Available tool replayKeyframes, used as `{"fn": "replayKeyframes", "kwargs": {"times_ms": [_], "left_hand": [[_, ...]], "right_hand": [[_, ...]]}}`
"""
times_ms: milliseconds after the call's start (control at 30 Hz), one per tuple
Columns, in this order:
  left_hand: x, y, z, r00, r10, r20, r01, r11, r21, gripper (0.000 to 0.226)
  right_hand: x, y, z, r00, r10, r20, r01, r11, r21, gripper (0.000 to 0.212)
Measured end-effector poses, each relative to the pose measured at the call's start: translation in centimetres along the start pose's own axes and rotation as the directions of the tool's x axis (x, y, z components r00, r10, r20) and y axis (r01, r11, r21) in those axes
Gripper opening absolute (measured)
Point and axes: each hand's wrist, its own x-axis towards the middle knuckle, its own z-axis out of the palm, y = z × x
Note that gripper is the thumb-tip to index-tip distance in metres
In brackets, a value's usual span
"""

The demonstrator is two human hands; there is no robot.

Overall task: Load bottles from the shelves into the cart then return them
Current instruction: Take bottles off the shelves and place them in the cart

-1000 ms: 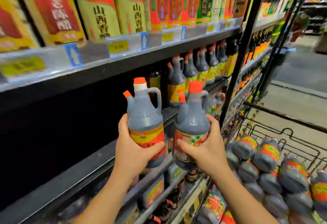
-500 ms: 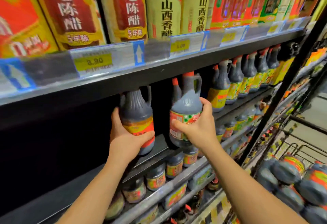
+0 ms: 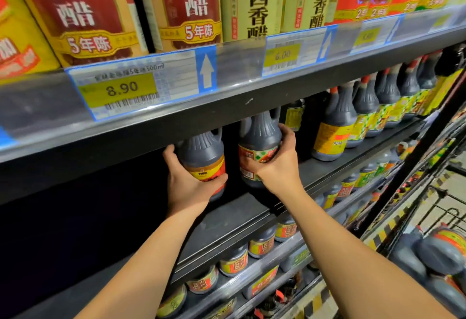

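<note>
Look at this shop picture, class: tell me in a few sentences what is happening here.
A person's left hand grips an orange-labelled bottle and the right hand a checked-label bottle, both held at the middle shelf. Whether they rest on it is unclear. More dark bottles lie in the cart at the right.

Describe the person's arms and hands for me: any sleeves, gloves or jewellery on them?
Both are bare. The left hand and right hand wear no gloves, and no ring shows on the fingers in view. The left forearm and right forearm show no sleeve, watch, bracelet or marking. Anything above the elbows is out of frame.
</note>
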Motion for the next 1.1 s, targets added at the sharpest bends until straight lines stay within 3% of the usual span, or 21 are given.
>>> {"fn": "replayKeyframes", "kwargs": {"times_ms": [433, 767, 1100], "left_hand": [[0.6, -0.4, 2.2, 0.995, 0.007, -0.095, 0.002, 0.995, 0.096, 0.120], [0.7, 0.1, 3.5, 0.984, 0.092, -0.150, -0.050, 0.963, 0.263, 0.125], [1.6, 0.0, 4.0, 0.981, 0.149, -0.126, -0.105, 0.947, 0.303, 0.125]], "right_hand": [[3.0, 2.0, 1.4, 0.991, 0.028, 0.131, -0.042, 0.994, 0.103, 0.107], [4.4, 2.8, 2.5, 0.987, 0.054, 0.152, -0.063, 0.996, 0.059, 0.114], [5.2, 2.2, 2.8, 0.976, 0.042, 0.212, -0.030, 0.998, -0.062, 0.120]]}}
